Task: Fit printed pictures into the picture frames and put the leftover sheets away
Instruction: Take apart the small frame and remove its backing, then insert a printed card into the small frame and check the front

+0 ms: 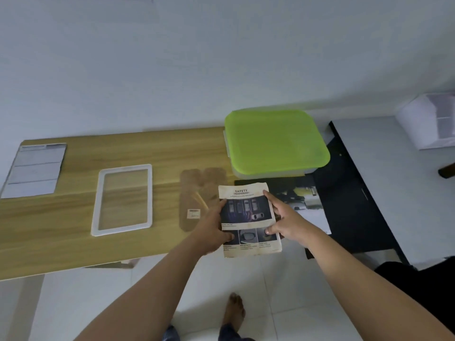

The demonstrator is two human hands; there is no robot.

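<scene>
Gripping printed safety sheet (248, 212) by side edges, left hand (211, 230) and right hand (285, 219), at near right corner of worktop (73, 230). Likely fitting step; next: squaring it to white frame (125, 167).

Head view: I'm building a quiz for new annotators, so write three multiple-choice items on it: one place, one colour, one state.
1. Where is the white frame? A) on the table, left of the sheet B) in a drawer C) on the floor
2. What colour is the box lid? A) blue B) green C) red
3. What holds the sheet? A) both hands B) one hand C) nothing
Answers: 1 A, the frame lies flat on the wood, left of the sheet. 2 B, the lid is bright green. 3 A, the left hand and right hand each grip a side edge.
</scene>
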